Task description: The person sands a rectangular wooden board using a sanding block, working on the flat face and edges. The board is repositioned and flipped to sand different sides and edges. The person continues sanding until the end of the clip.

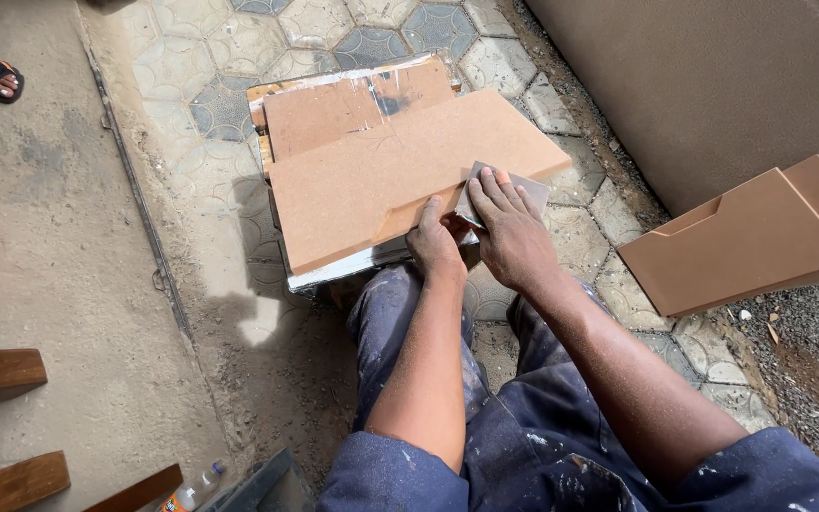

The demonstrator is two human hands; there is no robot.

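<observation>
Down at the left, your left hand (435, 242) reaches out from a bare forearm and grips the near edge of the brown fibreboard panel (400, 175), fingers curled over it beside a stepped notch. That panel is flat, matte and dusty, resting on a stack of similar boards (353, 100) above the patterned paving (229, 104). Just to the right, your right hand (512, 232) lies palm down, fingers spread and pressing a grey sheet of sandpaper (523, 185) against the panel's near edge. Further right, 2 more cut panels (760, 237) lean at the wall (713, 85).
</observation>
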